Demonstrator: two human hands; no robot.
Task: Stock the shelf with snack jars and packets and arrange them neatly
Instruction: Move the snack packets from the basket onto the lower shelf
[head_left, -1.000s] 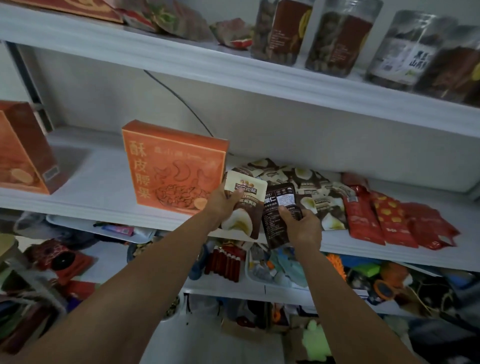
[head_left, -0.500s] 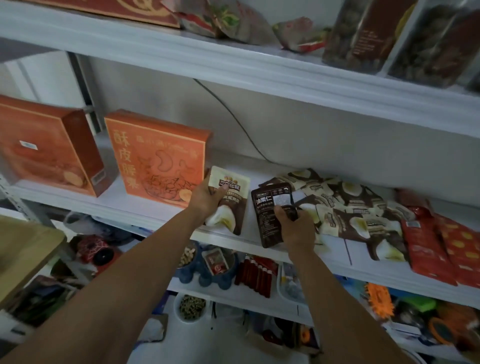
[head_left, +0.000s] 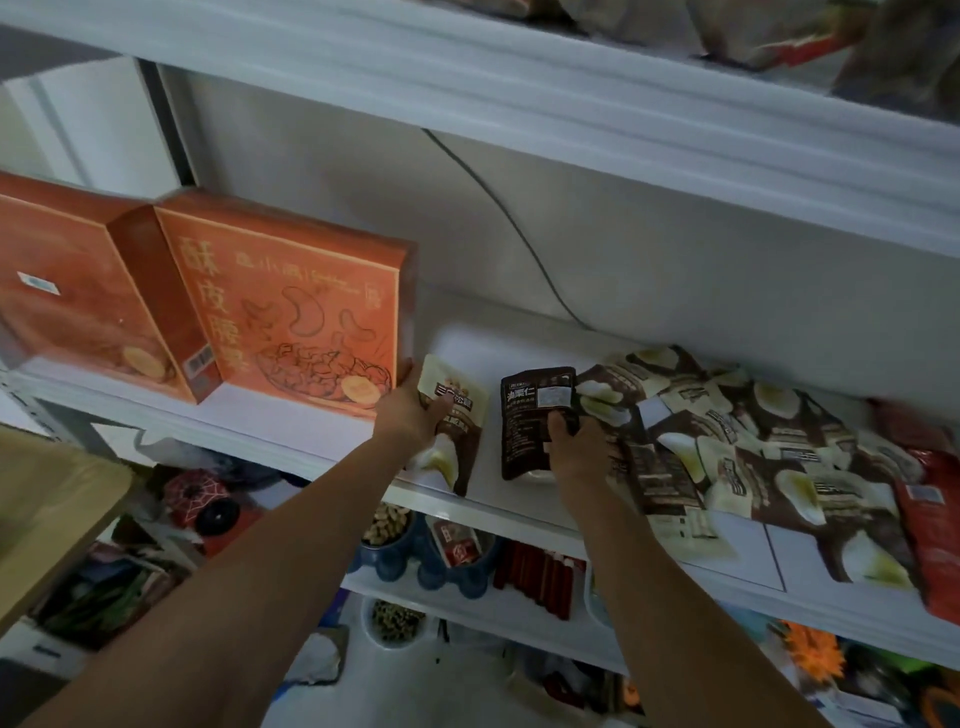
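Two hands reached onto the white shelf (head_left: 291, 431), both to the right of the orange box (head_left: 291, 312). The left hand (head_left: 415, 415) gripped a cream-and-brown packet (head_left: 470, 447), thumb across its front, just beside the box's lower right corner. Further right of the box, the right hand (head_left: 576, 447) clasped a dark packet (head_left: 524, 421) at its right edge, apart from the first packet. Well right of the box, a pile of packets (head_left: 753, 457) lay flat. A second orange box (head_left: 62, 301) stood against the box's left side.
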